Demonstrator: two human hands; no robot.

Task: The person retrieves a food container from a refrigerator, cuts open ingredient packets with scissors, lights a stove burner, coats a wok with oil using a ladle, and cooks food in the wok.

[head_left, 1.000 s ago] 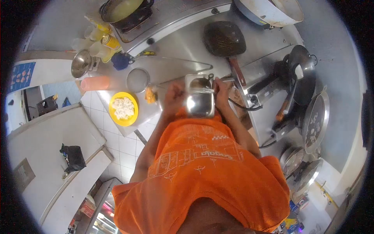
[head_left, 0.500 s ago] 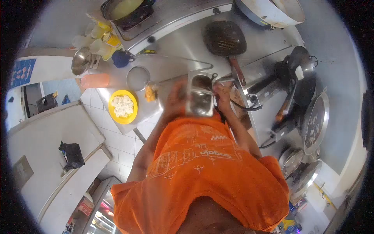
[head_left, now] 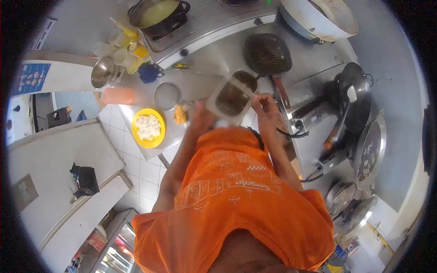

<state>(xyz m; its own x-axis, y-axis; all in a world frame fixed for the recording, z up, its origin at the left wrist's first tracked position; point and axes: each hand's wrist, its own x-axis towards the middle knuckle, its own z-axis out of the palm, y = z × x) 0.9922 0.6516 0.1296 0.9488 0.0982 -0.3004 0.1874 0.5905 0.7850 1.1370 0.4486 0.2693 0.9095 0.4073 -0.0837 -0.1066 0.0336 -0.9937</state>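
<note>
A rectangular translucent container (head_left: 232, 98) with brownish contents showing sits tilted in front of my waist, blurred by motion. My left hand (head_left: 203, 117) is on its left side, fingers closed against the edge. At its right corner is my right hand (head_left: 266, 108), fingers pinched together; whether they grip the rim or something small I cannot make out. Behind it a metal container (head_left: 246, 78) shows partly, its lower portion covered. To the left are an orange-brown food packet (head_left: 180, 113), a round grey lid (head_left: 166, 96) and a yellow plate (head_left: 135, 132) of white rice (head_left: 149, 127).
A dark grill pan (head_left: 267, 53) with a brown handle lies behind the hands. A black wok (head_left: 356, 93) stands at right, near a black cable (head_left: 291, 135). A dark pot (head_left: 159, 18) sits on the stove, and a pink tumbler (head_left: 117, 96) stands at left.
The two-compartment metal container between my hands has given way to a tilted translucent one in view. My right hand has drawn slightly right, fingers now pinched; my view has shifted a little.
</note>
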